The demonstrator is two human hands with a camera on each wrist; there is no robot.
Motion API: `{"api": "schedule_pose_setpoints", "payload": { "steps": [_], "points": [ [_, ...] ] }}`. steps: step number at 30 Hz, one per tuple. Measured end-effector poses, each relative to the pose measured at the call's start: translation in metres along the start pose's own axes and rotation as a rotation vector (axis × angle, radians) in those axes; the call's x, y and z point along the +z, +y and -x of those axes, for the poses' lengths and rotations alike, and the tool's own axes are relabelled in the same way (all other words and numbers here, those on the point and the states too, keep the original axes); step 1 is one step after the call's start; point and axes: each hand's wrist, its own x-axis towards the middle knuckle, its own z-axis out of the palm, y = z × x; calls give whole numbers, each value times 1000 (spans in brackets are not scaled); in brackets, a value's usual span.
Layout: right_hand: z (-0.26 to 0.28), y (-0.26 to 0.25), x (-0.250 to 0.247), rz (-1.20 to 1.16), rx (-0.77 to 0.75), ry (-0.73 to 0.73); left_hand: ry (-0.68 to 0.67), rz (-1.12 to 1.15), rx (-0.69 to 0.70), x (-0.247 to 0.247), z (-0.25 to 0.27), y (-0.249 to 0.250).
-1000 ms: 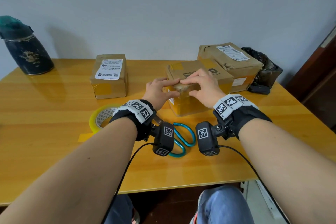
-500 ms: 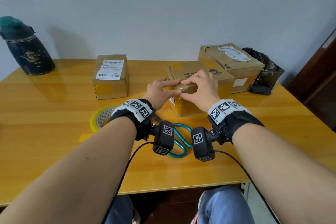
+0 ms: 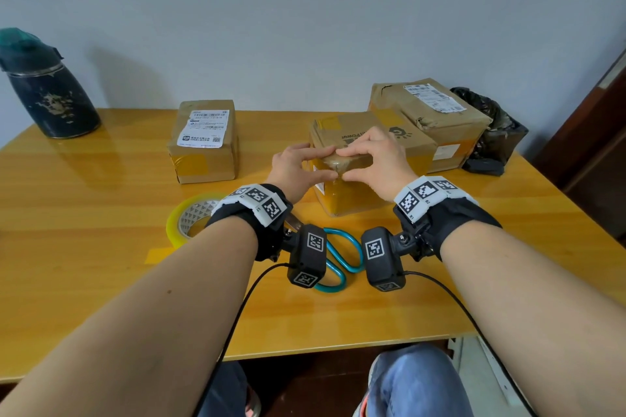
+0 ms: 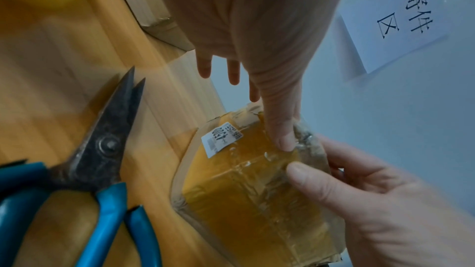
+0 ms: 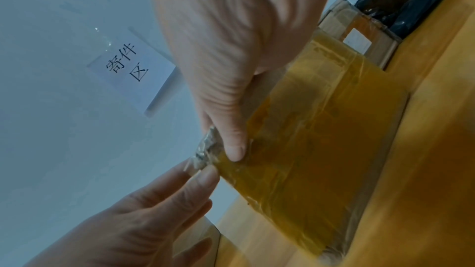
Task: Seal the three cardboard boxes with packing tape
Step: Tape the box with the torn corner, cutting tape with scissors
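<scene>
We see both hands at the middle box, which stands on the counter a little right of its centre, with a yellow-taped face turned to the near edge. The left hand rests against the upper near edge of this box: its thumb presses the tape on the front face, and its other fingers lie straight over the top. The right hand is curved over the same edge, thumb on the front face and fingers on the top, so it clasps the edge between them. The two thumbs almost touch each other. Between them the tape is wrinkled at the box edge.

A second box with a white label stands toward the far edge, left of the centre and well apart from the hands. A third, bigger box stands near the far right corner, just behind the middle box; we cannot tell if they touch. A black bag lies beside it at the right edge.

A roll of tape lies flat under the left wrist. Scissors with blue handles lie between the two wrists, close to the near face of the middle box. A dark jug stands at the far left corner.
</scene>
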Motion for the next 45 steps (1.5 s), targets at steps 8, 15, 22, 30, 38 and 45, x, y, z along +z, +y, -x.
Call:
{"api": "schedule_pose_setpoints", "payload": {
  "steps": [8,15,22,30,38,45],
  "points": [
    [-2,5,-7,-111,-5,-49,30,-21,-16,1,3,6],
    [2,5,-8,-84,-8,-45,-71,76,-13,-3,10,13],
    [2,1,-5,-75,2,-16,-57,301,3,4,19,11],
    [3,-5,-7,-78,57,-47,-90,384,-10,6,22,8],
    [2,-13,16,134,82,132,-47,438,-96,3,25,19],
    [4,-5,25,92,25,195,0,454,-105,1,18,18]
  ]
}}
